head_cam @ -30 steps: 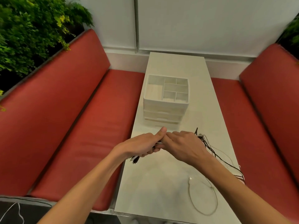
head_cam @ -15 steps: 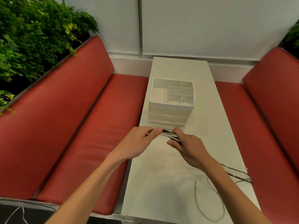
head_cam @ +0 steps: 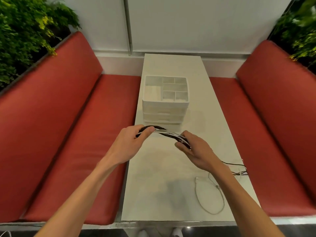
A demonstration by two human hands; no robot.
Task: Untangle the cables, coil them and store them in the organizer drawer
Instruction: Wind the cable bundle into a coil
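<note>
A bundle of black and white cables (head_cam: pixel 165 133) stretches between my two hands above the white table (head_cam: pixel 171 194). My left hand (head_cam: pixel 131 142) pinches its left end between thumb and fingers. My right hand (head_cam: pixel 195 147) grips the right part, and the rest of the cables (head_cam: pixel 237 170) trails down behind my right forearm to the table's right edge. The white organizer (head_cam: pixel 165 100) stands just beyond the hands, its top tray split into compartments, its stacked drawers closed. A thin grey cable (head_cam: pixel 205 202) lies looped on the table near the front right.
Red cushioned benches (head_cam: pixel 71 134) flank the narrow table on both sides, the right bench (head_cam: pixel 273 117) close to the trailing cables. Green plants (head_cam: pixel 25 31) rise behind the left backrest. A white wall closes the far end.
My hands have moved apart from a joined grip, drawing the cable bundle out between them and lifting it toward the organizer. The trailing cables have slid along the table's right side.
</note>
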